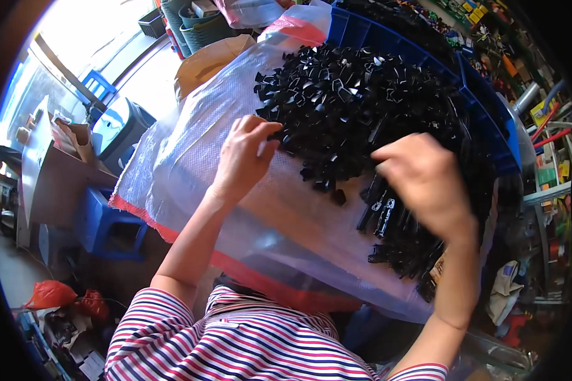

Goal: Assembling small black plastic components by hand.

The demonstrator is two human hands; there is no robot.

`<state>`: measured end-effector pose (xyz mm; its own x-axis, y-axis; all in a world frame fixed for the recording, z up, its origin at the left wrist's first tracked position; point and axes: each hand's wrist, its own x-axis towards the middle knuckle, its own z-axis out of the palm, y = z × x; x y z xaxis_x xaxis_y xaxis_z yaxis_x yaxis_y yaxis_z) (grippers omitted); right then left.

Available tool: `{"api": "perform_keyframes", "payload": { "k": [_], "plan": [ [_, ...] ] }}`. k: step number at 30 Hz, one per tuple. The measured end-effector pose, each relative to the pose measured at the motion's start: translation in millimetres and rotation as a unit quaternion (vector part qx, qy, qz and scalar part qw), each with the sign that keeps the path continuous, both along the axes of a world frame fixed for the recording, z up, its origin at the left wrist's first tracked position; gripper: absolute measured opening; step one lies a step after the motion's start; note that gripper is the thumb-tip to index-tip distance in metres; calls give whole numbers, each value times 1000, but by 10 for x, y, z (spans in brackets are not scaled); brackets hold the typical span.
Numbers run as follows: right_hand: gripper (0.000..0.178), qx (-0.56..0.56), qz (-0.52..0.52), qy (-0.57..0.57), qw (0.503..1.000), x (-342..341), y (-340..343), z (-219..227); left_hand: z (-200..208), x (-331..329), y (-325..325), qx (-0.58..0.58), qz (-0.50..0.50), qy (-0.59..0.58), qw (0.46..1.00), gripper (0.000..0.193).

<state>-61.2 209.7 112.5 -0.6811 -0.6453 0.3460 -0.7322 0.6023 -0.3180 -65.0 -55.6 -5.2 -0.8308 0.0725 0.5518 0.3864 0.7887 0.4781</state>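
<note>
A big heap of small black plastic parts (pixel 337 95), some looking like clips, lies on a white woven plastic sack (pixel 197 143) with red edging. My left hand (pixel 243 159) is at the heap's near left edge, fingers curled, thumb and forefinger bent toward each other against the black parts; whatever they grip is too small to make out. Above the right part of the heap, my right hand (pixel 422 181) is smeared by motion, its fingers bunched and pointing left. Below it, longer black strips (pixel 384 216) lie side by side in a loose stack, partly hidden by my right forearm.
Blue plastic bins (pixel 400 47) border the heap's far and right sides. A blue stool (pixel 111 222) and a brown table (pixel 63 184) stand at left. Stacked buckets (pixel 203 28) stand at the back. Shelves crowded with coloured goods (pixel 546 171) line the right. A red bag (pixel 51 294) lies lower left.
</note>
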Motion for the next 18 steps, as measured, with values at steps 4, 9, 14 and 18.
{"api": "perform_keyframes", "payload": {
  "k": [4, 9, 14, 18],
  "plan": [
    [28, 70, -16, 11, 997, 137, -367, -653, -51, 83, 94, 13, -69, -30, 997, 17],
    [32, 103, -60, -43, 992, 156, -316, -874, -42, 162, 41, 59, -87, -87, 991, 19],
    [24, -6, -118, -29, 993, 314, -196, -631, -9, 187, 12, 92, -91, -91, 987, 23],
    [24, -47, -82, -138, 986, 687, -257, -534, 58, 270, 124, -57, -52, -77, 994, 22]
  ]
}}
